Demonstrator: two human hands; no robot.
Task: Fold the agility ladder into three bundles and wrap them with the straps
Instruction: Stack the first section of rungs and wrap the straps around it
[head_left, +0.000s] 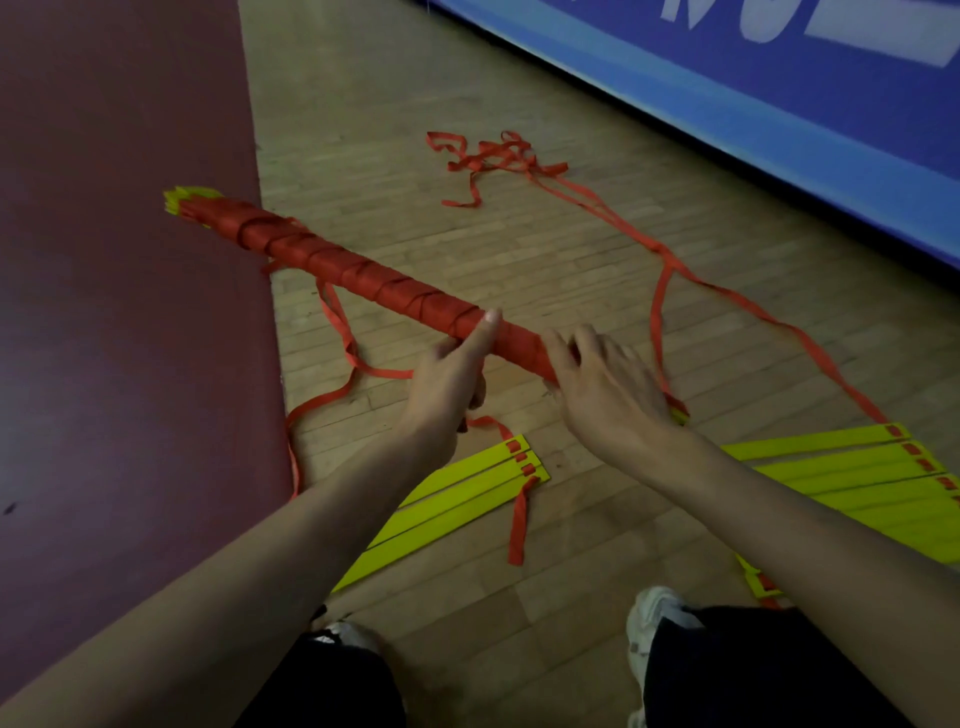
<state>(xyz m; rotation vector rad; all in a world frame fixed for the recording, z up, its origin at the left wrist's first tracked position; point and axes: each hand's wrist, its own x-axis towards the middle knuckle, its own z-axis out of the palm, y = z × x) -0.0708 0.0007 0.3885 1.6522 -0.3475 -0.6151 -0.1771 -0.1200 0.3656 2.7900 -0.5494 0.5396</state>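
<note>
The left hand (447, 384) and right hand (602, 384) are bare, as are both forearms (260, 545) back to the near edge. Dark, plain trouser legs (769, 670) cover the knees. A white trainer (649, 618) shows at near right, a white-and-black trainer (340, 635) at near left, each partly covered by the fabric.

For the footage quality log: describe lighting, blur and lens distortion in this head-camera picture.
Head view: dim, even indoor light, no glare, only faint shadows on the wooden floor. Head view: soft overall; the left hand and right hand gripping the wrapped bundle look slightly smeared. Head view: wide-angle bowing curves the edge of the maroon mat.
</note>
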